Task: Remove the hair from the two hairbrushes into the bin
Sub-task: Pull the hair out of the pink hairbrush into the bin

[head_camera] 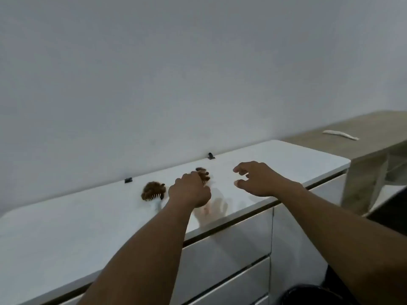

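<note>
Two hairbrushes clogged with brown hair lie on the white dresser top (66, 227). The left one (153, 191) is white, bristles up, its handle pointing towards me. My left hand (189, 191) is curled over the second hairbrush (203, 173), of which only a tuft of hair and a few bristles show past my fingers. To its right, my right hand (257, 179) hovers just above the top with its fingers spread and nothing in it. The black bin's rim (308, 292) shows at the bottom edge, below the dresser front.
Two small black clips (128, 180) (211, 155) sit at the dresser's back edge against the wall. The glossy drawer fronts (231, 249) face me. A wooden desk (370, 148) stands to the right with a long white object (340, 134) on it.
</note>
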Available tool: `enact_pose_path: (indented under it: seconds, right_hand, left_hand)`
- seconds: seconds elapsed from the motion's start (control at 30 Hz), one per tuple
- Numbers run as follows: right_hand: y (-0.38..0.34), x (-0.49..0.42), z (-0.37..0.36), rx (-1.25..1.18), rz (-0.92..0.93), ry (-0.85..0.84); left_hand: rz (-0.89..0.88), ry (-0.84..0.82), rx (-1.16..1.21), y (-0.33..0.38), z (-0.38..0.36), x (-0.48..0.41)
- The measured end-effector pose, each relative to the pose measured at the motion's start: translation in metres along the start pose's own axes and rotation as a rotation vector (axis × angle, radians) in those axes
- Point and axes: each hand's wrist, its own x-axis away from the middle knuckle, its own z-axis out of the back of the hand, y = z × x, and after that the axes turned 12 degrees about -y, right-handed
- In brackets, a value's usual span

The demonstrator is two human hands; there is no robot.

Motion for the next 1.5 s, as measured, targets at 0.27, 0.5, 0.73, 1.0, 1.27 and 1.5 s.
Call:
enact_pose_path:
  seconds: [0.27, 0.5, 0.73, 1.0, 1.27, 1.5]
  right_hand:
    - [0.030, -0.058, -0.030, -0.047, -0.023, -0.015]
    - [0.028, -0.063, -0.035, -0.047, -0.014, -0.012]
    - [0.020, -0.012, -0.001, -0.010, -0.048, 0.024]
    - [0.046, 0.091, 0.037, 0.035, -0.175, 0.151]
    - [0.119, 0.175, 0.039, -0.057, -0.359, 0.223]
    - [0.209, 0.204, -0.042, -0.335, -0.516, 0.183]
  left_hand:
    - [0.145, -0.052, -0.006, -0.003, -0.031, -0.042]
    - [0.152, -0.003, 0.103, -0.009, -0.030, -0.045]
    - [0.029, 0.027, 0.135, 0.021, -0.018, -0.017]
    - [-0.222, 0.008, 0.178, 0.103, -0.023, 0.039]
    - [-0.420, -0.063, 0.201, 0.171, -0.085, 0.074]
    - [-0.459, -0.280, 0.225, 0.194, -0.209, 0.080]
